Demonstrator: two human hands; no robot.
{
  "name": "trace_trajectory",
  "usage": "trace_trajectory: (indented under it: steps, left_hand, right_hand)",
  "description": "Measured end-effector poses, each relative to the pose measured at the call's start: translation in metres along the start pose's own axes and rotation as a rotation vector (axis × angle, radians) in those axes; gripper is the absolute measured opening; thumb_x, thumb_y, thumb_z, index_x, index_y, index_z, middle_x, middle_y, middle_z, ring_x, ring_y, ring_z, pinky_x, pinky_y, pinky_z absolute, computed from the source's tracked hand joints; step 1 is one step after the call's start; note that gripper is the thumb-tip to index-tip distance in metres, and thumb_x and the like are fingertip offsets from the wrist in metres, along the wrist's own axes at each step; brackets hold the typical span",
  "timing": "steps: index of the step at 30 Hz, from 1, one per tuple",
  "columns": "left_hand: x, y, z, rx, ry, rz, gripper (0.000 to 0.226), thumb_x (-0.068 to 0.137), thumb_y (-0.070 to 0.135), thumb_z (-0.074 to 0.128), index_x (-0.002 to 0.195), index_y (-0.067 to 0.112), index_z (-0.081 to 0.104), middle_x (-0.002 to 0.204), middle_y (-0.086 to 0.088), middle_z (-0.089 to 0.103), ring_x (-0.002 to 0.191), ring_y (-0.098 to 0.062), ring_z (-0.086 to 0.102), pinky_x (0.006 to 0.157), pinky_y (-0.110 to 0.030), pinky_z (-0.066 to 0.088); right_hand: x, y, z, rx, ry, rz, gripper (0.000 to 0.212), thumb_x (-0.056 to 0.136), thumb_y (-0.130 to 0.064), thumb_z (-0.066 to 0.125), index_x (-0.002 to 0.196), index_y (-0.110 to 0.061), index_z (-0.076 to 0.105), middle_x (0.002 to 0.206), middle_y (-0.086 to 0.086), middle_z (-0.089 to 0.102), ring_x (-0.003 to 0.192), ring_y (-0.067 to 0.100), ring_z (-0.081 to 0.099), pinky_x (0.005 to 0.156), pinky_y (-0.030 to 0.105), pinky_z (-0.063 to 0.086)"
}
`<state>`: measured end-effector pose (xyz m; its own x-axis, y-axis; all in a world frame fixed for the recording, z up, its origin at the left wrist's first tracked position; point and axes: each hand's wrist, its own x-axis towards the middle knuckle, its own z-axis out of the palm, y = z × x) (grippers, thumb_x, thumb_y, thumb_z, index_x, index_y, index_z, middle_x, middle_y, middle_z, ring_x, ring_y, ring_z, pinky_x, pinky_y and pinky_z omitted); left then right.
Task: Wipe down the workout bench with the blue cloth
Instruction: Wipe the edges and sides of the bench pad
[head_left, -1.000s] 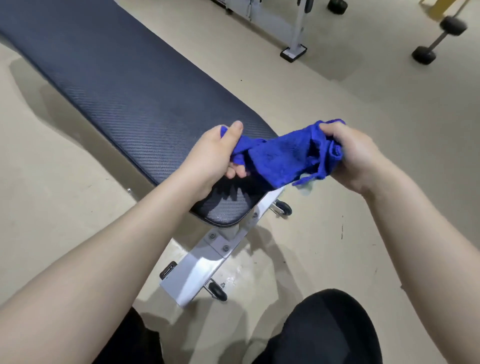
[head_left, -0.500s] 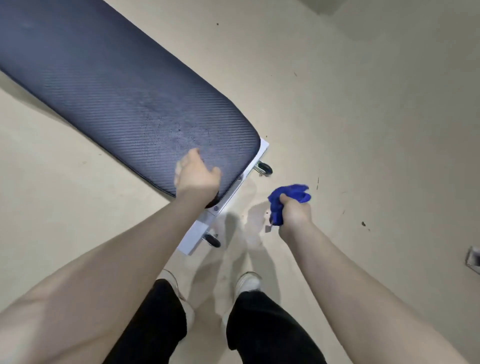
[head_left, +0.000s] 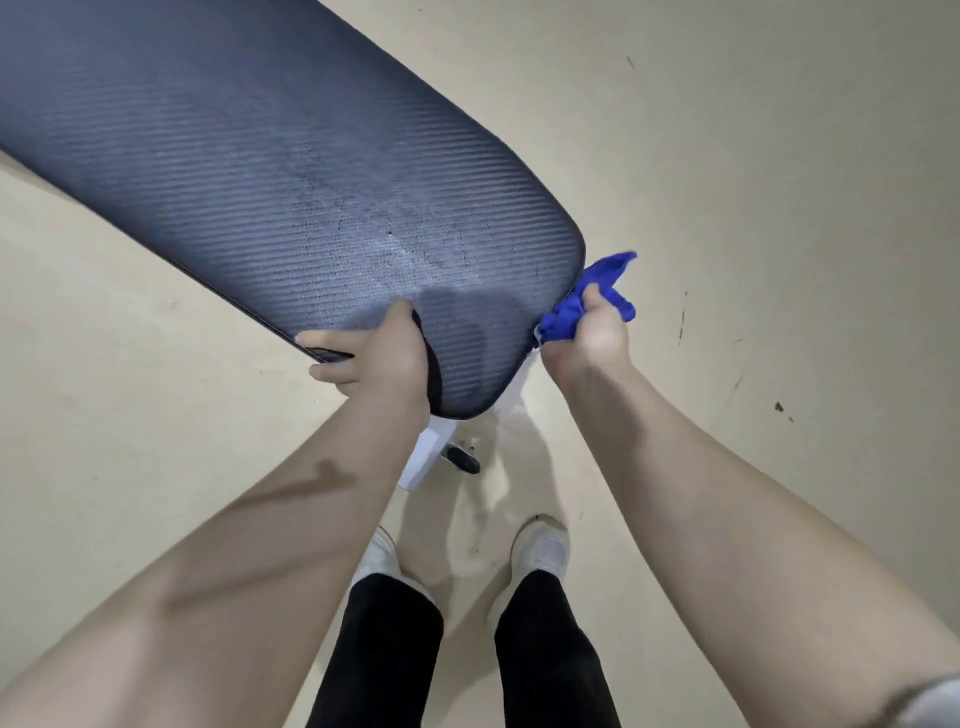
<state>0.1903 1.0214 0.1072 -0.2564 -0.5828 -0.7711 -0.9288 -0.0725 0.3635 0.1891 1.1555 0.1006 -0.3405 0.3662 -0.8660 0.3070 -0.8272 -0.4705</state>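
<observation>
As the head camera looked down, one beige floor (head_left: 779, 156) filled the ground of the view, with a few dark specks on its right side. One workout bench (head_left: 270, 171), its dark navy ribbed pad running from the upper left to a rounded near end at centre, lay across that floor; a pale scuffed patch marked the pad close to that end. Two bare forearms reached up from the lower corners. Two legs in black trousers (head_left: 545, 649) stood below the bench end, ending in two white shoes (head_left: 540, 545). One white frame piece (head_left: 426, 452) showed under the pad, with one black wheel (head_left: 462, 460) beside it. One left hand (head_left: 374, 353) gripped the near-left edge of the pad, thumb on top and fingers curled under the rim. One right hand (head_left: 592, 332) was closed tightly around one blue cloth (head_left: 587, 296), bunched, with loose ends sticking out above the fist. That cloth sat just beside the right edge of the pad's near end, apparently touching its side, with the hand directly below and to the right of it.
</observation>
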Motion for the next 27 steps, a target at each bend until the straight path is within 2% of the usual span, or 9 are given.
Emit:
trace_trajectory:
  steps: [3,6,8,10,14,19,23,25,27]
  left_hand:
    - [0.002,0.004,0.006,-0.031,0.010,-0.071,0.110,0.077,0.058,0.055,0.148,0.022,-0.021,0.159,-0.009,-0.012,0.147,-0.030,0.004,0.119,-0.048,0.007]
    - [0.002,0.006,0.009,-0.026,0.063,-0.116,0.124,0.063,0.071,0.058,0.149,0.023,-0.019,0.159,-0.007,-0.010,0.146,-0.029,0.006,0.118,-0.050,0.009]
    - [0.002,0.008,0.010,-0.038,0.048,-0.141,0.129,0.052,0.081,0.048,0.150,0.023,-0.013,0.160,-0.008,-0.010,0.146,-0.032,0.005,0.119,-0.050,0.004]
    - [0.003,0.010,0.010,-0.077,0.031,-0.179,0.134,0.039,0.086,0.032,0.153,0.024,-0.002,0.160,-0.009,-0.011,0.146,-0.037,0.004,0.118,-0.052,-0.002]
    - [0.003,0.014,0.012,-0.006,0.042,-0.183,0.117,0.066,0.069,0.050,0.151,0.021,-0.015,0.159,-0.009,-0.018,0.145,-0.035,0.006,0.116,-0.051,0.000]
    - [-0.002,0.015,0.010,0.067,0.042,-0.101,0.106,0.085,0.053,0.054,0.148,0.014,-0.022,0.158,-0.010,-0.021,0.147,-0.034,-0.001,0.118,-0.043,-0.005]
    - [-0.001,0.022,0.011,0.025,0.130,-0.190,0.101,0.083,0.052,0.052,0.151,0.018,-0.013,0.159,-0.012,-0.012,0.145,-0.034,0.012,0.117,-0.044,0.004]
    - [-0.009,0.029,0.014,0.125,0.247,-0.085,0.091,0.086,0.042,0.052,0.152,0.013,-0.003,0.160,-0.014,-0.009,0.146,-0.031,0.008,0.117,-0.043,0.004]
    - [-0.021,0.039,0.019,0.305,0.263,0.205,0.082,0.087,0.032,0.054,0.152,0.017,0.007,0.160,-0.011,-0.010,0.147,-0.029,0.003,0.117,-0.047,0.002]
  right_hand:
    - [-0.016,0.031,-0.025,-0.237,-0.023,-0.005,0.031,0.098,-0.007,0.035,0.068,-0.015,0.043,0.042,-0.003,0.045,0.034,0.010,0.036,0.043,0.020,0.030]
    - [-0.043,0.055,-0.044,-0.272,-0.089,0.153,0.038,0.096,-0.002,0.029,0.066,-0.020,0.044,0.048,0.000,0.039,0.039,0.012,0.032,0.045,0.023,0.027]
    - [-0.032,0.041,-0.025,-0.237,0.050,0.171,0.042,0.096,-0.002,0.031,0.058,-0.020,0.032,0.035,-0.006,0.033,0.029,0.010,0.026,0.041,0.017,0.022]
    - [-0.007,0.013,0.003,-0.223,0.183,0.122,0.038,0.095,-0.009,0.037,0.059,-0.018,0.033,0.028,-0.008,0.033,0.024,0.009,0.028,0.041,0.013,0.023]
    - [0.026,-0.022,0.026,-0.258,0.149,-0.078,0.018,0.097,-0.015,0.040,0.082,-0.021,0.048,0.051,-0.007,0.052,0.039,0.012,0.034,0.045,0.019,0.026]
    - [-0.003,0.013,-0.017,-0.335,0.088,0.154,0.031,0.097,-0.007,0.042,0.067,-0.017,0.043,0.062,0.004,0.043,0.052,0.018,0.037,0.053,0.031,0.031]
    - [0.011,-0.014,0.004,-0.337,0.119,0.165,0.042,0.092,0.001,0.042,0.055,-0.018,0.034,0.047,0.001,0.036,0.035,0.015,0.030,0.043,0.023,0.023]
    - [0.025,-0.048,0.030,-0.337,0.119,0.102,0.042,0.094,-0.004,0.043,0.054,-0.018,0.038,0.042,-0.001,0.038,0.028,0.013,0.031,0.037,0.018,0.025]
    - [0.038,-0.073,0.055,-0.489,0.003,0.026,0.033,0.096,-0.012,0.044,0.063,-0.017,0.044,0.037,-0.006,0.043,0.028,0.009,0.036,0.038,0.016,0.029]
